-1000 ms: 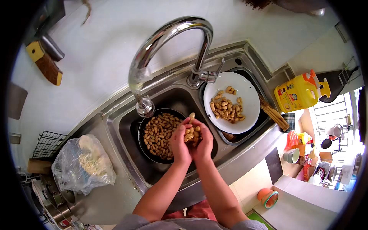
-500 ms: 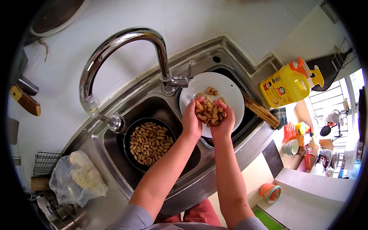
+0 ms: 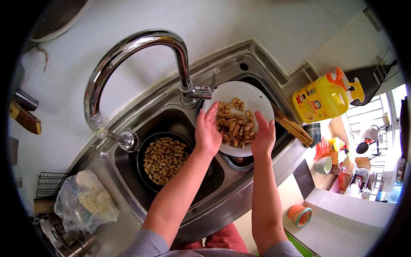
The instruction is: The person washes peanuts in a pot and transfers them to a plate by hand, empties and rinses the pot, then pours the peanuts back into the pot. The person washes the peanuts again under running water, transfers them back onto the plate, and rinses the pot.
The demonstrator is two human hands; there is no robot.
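A white plate (image 3: 257, 95) rests over the right sink basin with a pile of wet peanuts (image 3: 234, 128) on it. My left hand (image 3: 208, 133) is at the plate's left side, palm turned inward, fingers stretched and holding nothing. Opposite it, at the plate's right edge, my right hand (image 3: 263, 139) is also spread and empty. The peanuts lie between the two hands. In the left basin a dark round pan (image 3: 139, 165) holds many more peanuts (image 3: 165, 159), partly hidden by my left forearm.
A chrome faucet (image 3: 135, 36) arches over the left basin. Wooden chopsticks (image 3: 292, 126) lie right of the plate, near a yellow pump bottle (image 3: 319, 100). On the left counter are a clear plastic bag (image 3: 87, 199) and a black wire rack (image 3: 50, 184).
Both hands moved right from the pan to the plate with peanuts cupped between them. They have now parted and let go, and the pile on the plate is larger.
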